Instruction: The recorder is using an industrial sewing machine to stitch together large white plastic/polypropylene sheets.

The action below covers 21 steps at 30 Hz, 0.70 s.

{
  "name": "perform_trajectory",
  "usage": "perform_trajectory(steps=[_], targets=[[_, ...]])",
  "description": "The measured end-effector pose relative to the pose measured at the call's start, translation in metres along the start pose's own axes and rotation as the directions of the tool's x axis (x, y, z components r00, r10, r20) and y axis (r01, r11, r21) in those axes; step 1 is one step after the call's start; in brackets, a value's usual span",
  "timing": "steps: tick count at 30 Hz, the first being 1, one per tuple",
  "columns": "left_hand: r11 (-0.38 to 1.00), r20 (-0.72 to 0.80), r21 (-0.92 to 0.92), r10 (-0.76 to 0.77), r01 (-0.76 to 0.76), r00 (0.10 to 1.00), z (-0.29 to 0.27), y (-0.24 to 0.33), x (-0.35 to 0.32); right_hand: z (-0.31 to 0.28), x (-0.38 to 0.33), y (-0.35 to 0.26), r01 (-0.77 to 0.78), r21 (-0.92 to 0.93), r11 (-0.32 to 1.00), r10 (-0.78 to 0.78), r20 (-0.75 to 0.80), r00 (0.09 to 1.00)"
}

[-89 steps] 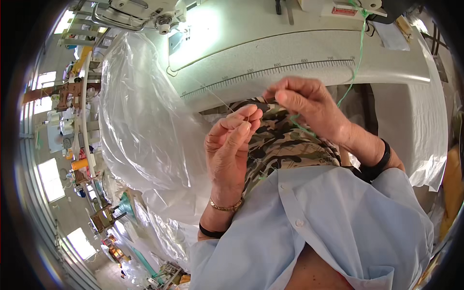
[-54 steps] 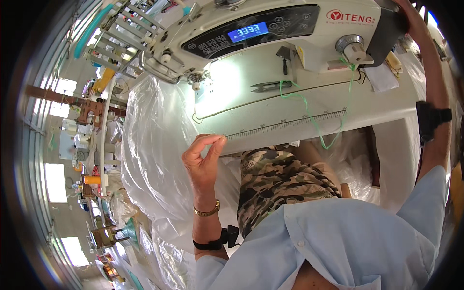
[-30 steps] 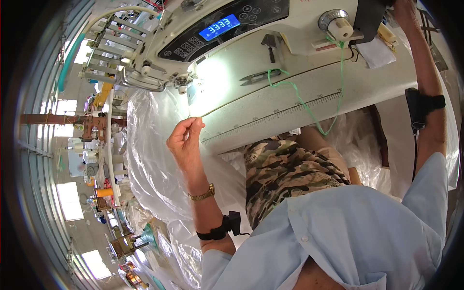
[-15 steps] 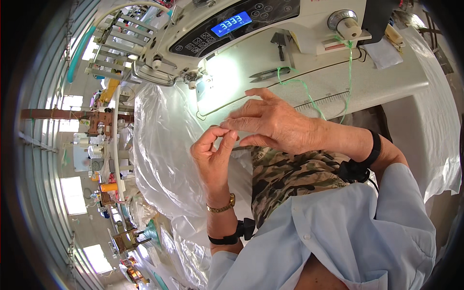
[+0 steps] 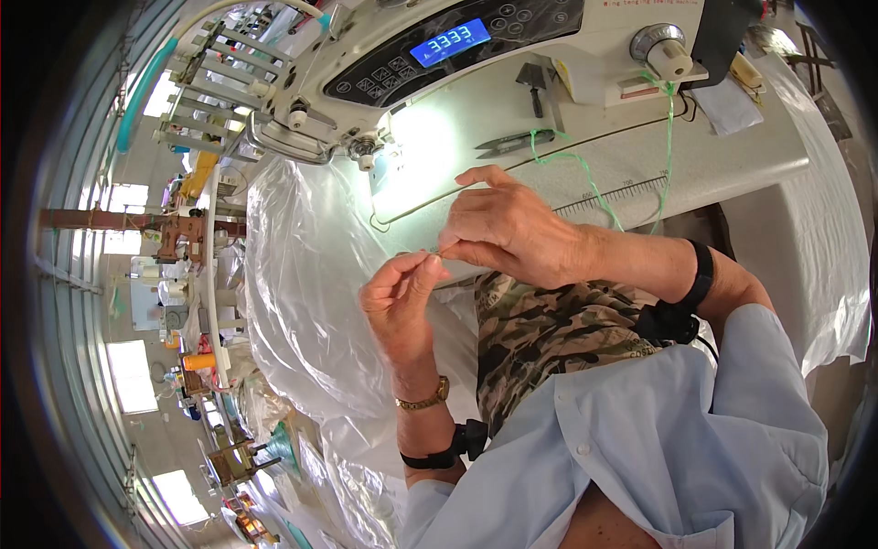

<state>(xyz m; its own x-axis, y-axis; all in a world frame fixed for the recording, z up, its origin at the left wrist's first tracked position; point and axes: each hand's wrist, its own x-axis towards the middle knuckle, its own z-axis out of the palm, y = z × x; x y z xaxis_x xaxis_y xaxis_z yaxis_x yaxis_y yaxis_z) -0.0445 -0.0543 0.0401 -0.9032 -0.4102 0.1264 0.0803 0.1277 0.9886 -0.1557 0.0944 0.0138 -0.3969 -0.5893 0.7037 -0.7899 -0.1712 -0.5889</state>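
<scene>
Left hand [image 5: 400, 297]: fingers [image 5: 425, 272] pinched narrow. Right hand [image 5: 521, 236]: likewise pinched, tips meeting the left's. Between them: thin item [image 5: 441, 254], too fine to identify, near the front edge of the tabletop [image 5: 732, 165]. Below: camouflage-patterned garment [image 5: 558, 334] on the lap. On tabletop: printed ruler scale [image 5: 613, 192], black thread snips [image 5: 508, 145], green thread [image 5: 670, 128]. Beyond: white sewing machine [image 5: 604, 46], blue display [image 5: 450, 43] lit. Left: clear plastic sheeting [image 5: 297, 265].

I get hard white glare beneath the sewing machine [image 5: 604, 57], washing out part of the machine bed [image 5: 489, 119]. Overexposed windows [image 5: 133, 377] blaze at left, the plastic sheeting [image 5: 302, 265] glints, and my fisheye view bends and blackens toward the rim.
</scene>
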Motion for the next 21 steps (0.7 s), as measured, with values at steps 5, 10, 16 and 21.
perform_trajectory(steps=[5, 10, 16, 21], targets=[[0.974, -0.114, 0.215, 0.095, -0.068, 0.989, -0.007, -0.009, 0.024, 0.012, 0.009, 0.036, -0.246, 0.136, 0.960, 0.243, 0.036, 0.969], [0.958, -0.166, 0.276, 0.127, -0.077, 0.978, -0.020, -0.030, 0.066, 0.019, 0.020, 0.088, -0.325, 0.002, 0.946, 0.323, 0.091, 0.942], [0.964, -0.262, 0.265, 0.095, -0.023, 0.960, -0.030, -0.063, 0.115, 0.017, 0.050, 0.127, -0.347, -0.375, 0.859, 0.386, 0.031, 0.922], [0.970, -0.312, 0.240, 0.121, -0.045, 0.942, -0.030, -0.076, 0.132, 0.037, 0.075, 0.125, -0.277, -0.700, 0.659, 0.455, 0.077, 0.887]])
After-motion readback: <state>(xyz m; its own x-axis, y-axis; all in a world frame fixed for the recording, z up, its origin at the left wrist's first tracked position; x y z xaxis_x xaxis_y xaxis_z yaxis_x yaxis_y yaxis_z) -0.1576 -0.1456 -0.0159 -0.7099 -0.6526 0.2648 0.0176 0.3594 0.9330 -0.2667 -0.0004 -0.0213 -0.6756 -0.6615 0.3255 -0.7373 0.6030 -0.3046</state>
